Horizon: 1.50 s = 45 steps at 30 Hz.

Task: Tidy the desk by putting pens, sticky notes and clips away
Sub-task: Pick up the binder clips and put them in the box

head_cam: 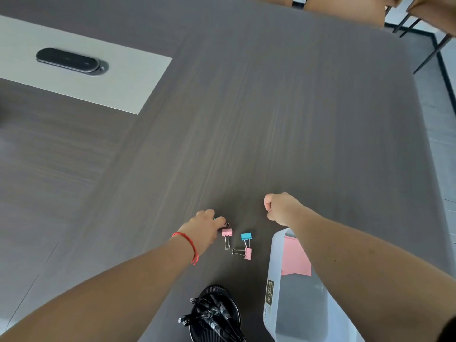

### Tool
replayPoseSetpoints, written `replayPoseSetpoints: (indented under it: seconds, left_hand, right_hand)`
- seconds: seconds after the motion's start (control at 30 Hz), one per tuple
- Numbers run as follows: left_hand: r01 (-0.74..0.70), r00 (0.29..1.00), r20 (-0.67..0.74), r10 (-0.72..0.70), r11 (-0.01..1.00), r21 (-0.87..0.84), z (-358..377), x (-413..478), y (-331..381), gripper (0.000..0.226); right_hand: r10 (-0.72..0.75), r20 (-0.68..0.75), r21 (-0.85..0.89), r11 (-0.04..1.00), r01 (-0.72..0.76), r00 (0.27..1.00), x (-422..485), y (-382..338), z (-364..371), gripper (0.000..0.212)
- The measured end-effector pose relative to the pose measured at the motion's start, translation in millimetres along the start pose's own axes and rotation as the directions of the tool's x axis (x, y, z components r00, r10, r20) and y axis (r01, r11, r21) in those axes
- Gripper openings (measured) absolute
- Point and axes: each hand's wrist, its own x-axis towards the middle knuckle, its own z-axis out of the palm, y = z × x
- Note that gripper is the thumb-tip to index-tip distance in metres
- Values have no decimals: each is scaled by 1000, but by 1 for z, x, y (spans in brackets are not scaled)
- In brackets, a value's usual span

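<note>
Three binder clips lie on the dark desk: a pink clip (226,232), a blue clip (246,236) and a second pink clip (248,253). My left hand (204,229), with a red string on its wrist, sits just left of them. Its fingertips pinch a small clip (226,224), and a teal bit shows under the fingers. My right hand (281,208) hovers to the right as a closed fist with nothing visible in it. A translucent box (274,267) under my right forearm holds pink sticky notes (294,257). A black mesh pen cup (217,291) holds several black pens (212,317).
A pale inset panel (128,77) with a black oval cable port (67,60) lies at the far left. Tan chairs (345,8) stand beyond the desk's far edge. The desk's right edge (427,134) drops to a light floor.
</note>
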Motion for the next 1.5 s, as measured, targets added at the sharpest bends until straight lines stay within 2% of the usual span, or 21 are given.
replayPoseSetpoints:
  seconds: [0.2,0.37,0.47,0.57,0.63,0.7,0.77,0.83,0.87,0.93,0.97,1.03,1.07,1.1,1.2,1.23,1.3,1.37,1.4,1.5]
  left_hand:
    - [57,997,-41,-63,990,-126,0,0,2,32]
    - [46,996,-70,-59,984,-173,-4,-6,0,25]
    - [50,994,-85,-65,984,-170,-6,-5,-1,23]
    - [63,991,-107,-83,982,-179,-7,-4,0,23]
    - [72,988,-124,-93,984,-165,-7,-5,0,24]
    - [69,987,-137,-89,987,-143,-7,-6,2,25]
    - [64,987,-138,-81,990,-125,-7,-6,2,26]
    - [65,987,-137,-81,991,-117,-8,-6,3,24]
    - [68,987,-138,-85,990,-121,-9,-6,4,23]
    - [81,985,-141,-103,985,-152,-12,-10,7,22]
    - [80,982,-154,-110,979,-187,-16,-14,11,23]
    - [20,973,-215,-83,960,-279,-29,-26,25,27]
    - [-39,964,-261,-47,947,-317,-39,-34,38,28]
    - [-115,951,-309,6,935,-335,-52,-44,54,29]
    - [-399,877,-371,305,893,-209,-83,-69,116,29]
    - [-481,849,-324,418,864,-146,-86,-74,139,29]
    - [-541,838,-79,539,841,-3,-79,-77,182,29]
    - [-528,843,217,493,835,152,-60,-71,216,28]
    - [-523,836,314,450,826,211,-49,-67,229,26]
    - [-494,842,419,340,798,345,-17,-55,249,25]
  right_hand:
    - [-116,-151,145,980,138,982,-8,16,-1,21]
    - [-48,-262,440,883,164,964,-34,38,-22,20]
    - [1,-335,548,814,193,942,-75,60,-32,21]
    - [42,-341,678,703,215,939,-140,80,-31,20]
    - [40,-261,704,691,162,964,-172,86,-13,23]
    - [35,-83,613,790,24,996,-183,86,23,24]
    - [52,98,410,908,-88,994,-176,79,64,20]
    - [85,183,288,948,-136,979,-160,71,102,17]
    - [131,170,268,948,-174,977,-153,66,113,25]
    - [93,157,158,980,-118,983,-146,66,131,40]
    - [64,124,99,992,-76,990,-146,68,138,43]
    - [69,55,136,988,-76,996,-144,69,147,40]
    - [53,27,155,986,-56,998,-147,70,146,36]
    - [23,13,97,995,-24,1000,-150,71,145,31]
    - [-46,-27,-34,998,46,999,-169,75,140,28]
    - [-82,-20,-38,996,82,996,-179,74,135,31]
    - [-25,-24,96,995,27,999,-197,75,124,43]
    - [-9,-55,169,985,18,998,-219,84,118,45]
    - [-6,-74,189,982,20,997,-231,87,115,45]
    - [-37,-116,254,965,66,993,-265,103,117,41]
